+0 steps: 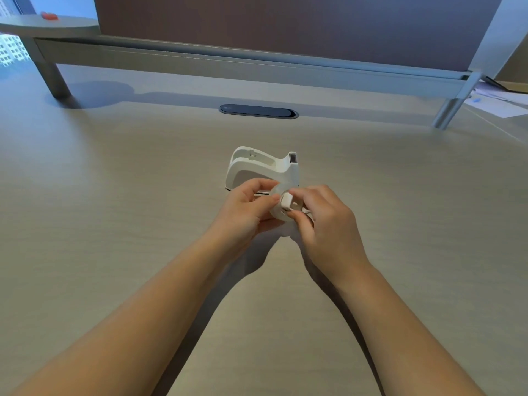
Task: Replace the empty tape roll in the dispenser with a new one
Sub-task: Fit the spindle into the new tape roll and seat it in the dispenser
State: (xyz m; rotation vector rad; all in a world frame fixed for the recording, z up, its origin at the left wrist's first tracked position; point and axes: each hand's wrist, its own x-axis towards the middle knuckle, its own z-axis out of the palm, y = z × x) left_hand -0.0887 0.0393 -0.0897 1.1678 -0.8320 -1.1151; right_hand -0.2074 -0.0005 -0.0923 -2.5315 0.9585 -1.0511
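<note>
A white tape dispenser (261,170) stands on the desk (143,195), its roll slot empty and its cutter end pointing right. Just in front of it, both hands hold a translucent tape roll (278,210) with a white hub (286,201) in its centre. My left hand (245,212) grips the roll's left side between thumb and fingers. Thumb and forefinger of my right hand (323,215) pinch the white hub. Part of the roll is hidden by my fingers.
A dark oval cable grommet (258,110) sits in the desk behind the dispenser. A raised shelf on metal legs (54,78) and a dark partition panel (285,27) run along the back. Papers (497,101) lie at the far right.
</note>
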